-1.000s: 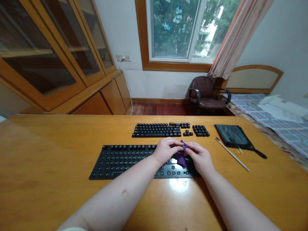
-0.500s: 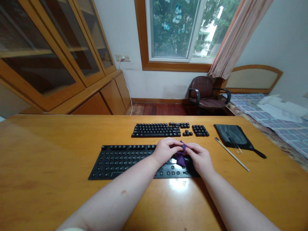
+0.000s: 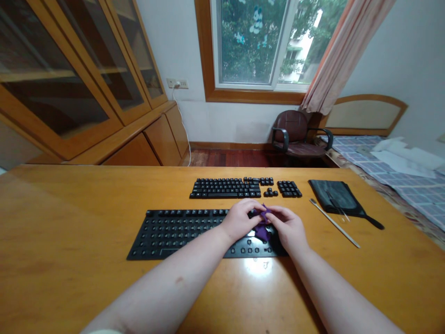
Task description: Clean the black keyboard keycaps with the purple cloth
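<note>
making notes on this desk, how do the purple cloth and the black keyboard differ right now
Colour: the purple cloth is purple, the keyboard black.
Size: the keyboard is far larger than what shows of the cloth.
Pose: the cloth is bunched between the fingers of the left hand and right hand; the keyboard lies flat on the desk.
Shared: both are partly hidden by the hands.

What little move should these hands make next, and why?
Perhaps a small rub with the purple cloth, since the left hand and right hand both pinch it above the keyboard, and loose keycaps lie beyond. Whether the cloth wraps anything is hidden.
</note>
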Available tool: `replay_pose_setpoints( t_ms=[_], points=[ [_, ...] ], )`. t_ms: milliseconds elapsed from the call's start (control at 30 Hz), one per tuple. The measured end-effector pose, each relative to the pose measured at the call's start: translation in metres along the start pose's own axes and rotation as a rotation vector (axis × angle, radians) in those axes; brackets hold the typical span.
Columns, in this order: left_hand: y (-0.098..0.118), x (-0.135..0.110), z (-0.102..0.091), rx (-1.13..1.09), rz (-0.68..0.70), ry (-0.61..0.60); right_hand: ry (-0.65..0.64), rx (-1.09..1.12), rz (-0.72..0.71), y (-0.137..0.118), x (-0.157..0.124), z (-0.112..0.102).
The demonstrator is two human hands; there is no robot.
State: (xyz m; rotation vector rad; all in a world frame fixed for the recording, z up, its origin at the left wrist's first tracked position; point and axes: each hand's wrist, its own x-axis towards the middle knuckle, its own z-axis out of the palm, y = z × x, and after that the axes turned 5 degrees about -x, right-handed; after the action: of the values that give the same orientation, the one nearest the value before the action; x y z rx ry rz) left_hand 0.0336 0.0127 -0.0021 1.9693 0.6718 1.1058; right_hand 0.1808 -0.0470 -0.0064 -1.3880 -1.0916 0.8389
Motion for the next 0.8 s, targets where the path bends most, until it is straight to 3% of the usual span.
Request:
replay_pose_setpoints(
  t_ms=[267, 800],
  points=[
    [0.0018, -0.0009, -0.0013, 0.092, 0.036, -0.085, -0.041, 0.033, 0.001, 0.0008, 0.0015, 0.0001],
    [0.0021, -0.0005, -0.0010, 0.092, 0.024, -0.097, -0.061, 0.022, -0.031, 0.0045, 0.0027, -0.0004]
  ],
)
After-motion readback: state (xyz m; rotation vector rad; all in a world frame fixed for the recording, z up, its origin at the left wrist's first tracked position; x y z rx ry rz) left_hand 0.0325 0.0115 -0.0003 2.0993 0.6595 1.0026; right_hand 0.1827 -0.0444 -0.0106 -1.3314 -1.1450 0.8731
